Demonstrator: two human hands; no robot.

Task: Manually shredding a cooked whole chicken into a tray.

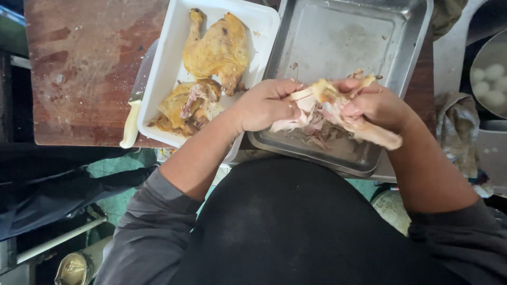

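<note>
1. Left hand [266,105] and right hand [372,103], fingers closed on a piece of cooked chicken [330,108], held just above the metal tray [369,31].
2. Step, judging by shreds in tray: pulling meat apart.
3. Left of tray: white tray [163,68], more chicken, knife [134,105].
4. Next pull needs opposing grips.

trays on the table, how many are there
2. A white tray with cooked chicken pieces lies on the left; a metal tray lies on the right, under both hands and the chicken they hold. None seems hidden.
</note>
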